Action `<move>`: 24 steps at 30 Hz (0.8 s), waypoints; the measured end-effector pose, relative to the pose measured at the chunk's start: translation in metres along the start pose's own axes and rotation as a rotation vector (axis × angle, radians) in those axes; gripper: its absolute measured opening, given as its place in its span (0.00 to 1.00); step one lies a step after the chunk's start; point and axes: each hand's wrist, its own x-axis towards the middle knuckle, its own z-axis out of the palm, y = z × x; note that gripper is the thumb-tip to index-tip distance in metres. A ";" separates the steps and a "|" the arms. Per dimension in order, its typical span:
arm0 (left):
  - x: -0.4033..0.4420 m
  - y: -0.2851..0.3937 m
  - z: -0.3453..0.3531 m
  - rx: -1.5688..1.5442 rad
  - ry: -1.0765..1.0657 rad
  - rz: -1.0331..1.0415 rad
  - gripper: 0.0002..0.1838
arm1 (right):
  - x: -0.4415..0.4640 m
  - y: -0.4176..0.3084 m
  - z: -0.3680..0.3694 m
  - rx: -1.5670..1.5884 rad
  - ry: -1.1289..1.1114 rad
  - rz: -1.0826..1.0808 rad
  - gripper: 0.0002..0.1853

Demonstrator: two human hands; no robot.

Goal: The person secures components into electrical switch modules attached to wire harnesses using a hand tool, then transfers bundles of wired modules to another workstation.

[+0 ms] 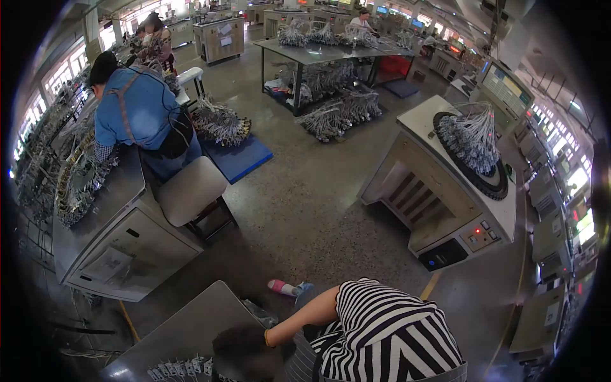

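Note:
Neither my left hand nor my right hand is in view. Close in front, at the bottom, a person in a black-and-white striped top (pixel 394 331) bends forward over a grey table (pixel 184 331). That person's bare forearm (pixel 309 319) reaches toward a dark, blurred area, where the hand cannot be made out. A row of small pale parts with metal ends (pixel 181 368) lies along the table's near edge. Below the striped top, a foot in a pink slipper (pixel 277 286) shows on the floor.
At left, a person in a blue shirt (pixel 143 105) leans over a workbench (pixel 137 254) beside a stool (pixel 191 191). A cabinet (pixel 439 184) at right carries a bundle of cables (pixel 471 137) on a black ring. Farther back stands a table (pixel 324 54) with cable bundles on and under it.

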 end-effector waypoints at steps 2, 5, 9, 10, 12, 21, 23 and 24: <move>0.002 -0.001 0.010 -0.015 -0.011 -0.012 0.17 | 0.000 -0.006 0.002 0.036 -0.004 0.042 0.11; 0.005 -0.006 0.026 -0.044 -0.028 -0.032 0.17 | -0.001 -0.011 -0.002 0.019 -0.021 0.066 0.11; 0.002 -0.011 0.043 -0.087 -0.027 -0.052 0.17 | -0.003 -0.014 -0.007 0.023 -0.075 0.161 0.12; -0.001 -0.012 0.045 -0.101 -0.020 -0.052 0.17 | -0.003 -0.015 -0.007 -0.014 -0.077 0.183 0.13; -0.011 -0.014 0.048 -0.136 0.010 -0.042 0.17 | -0.004 -0.011 -0.007 -0.040 -0.111 0.211 0.13; -0.162 -0.012 -0.025 0.506 0.679 0.626 0.22 | -0.005 -0.021 -0.020 0.051 -0.125 0.226 0.13; -0.165 -0.012 -0.028 0.434 0.655 0.618 0.18 | -0.001 -0.030 -0.020 0.035 -0.138 0.317 0.12; -0.167 -0.011 -0.029 0.413 0.672 0.595 0.17 | 0.001 -0.034 -0.023 0.070 -0.162 0.392 0.12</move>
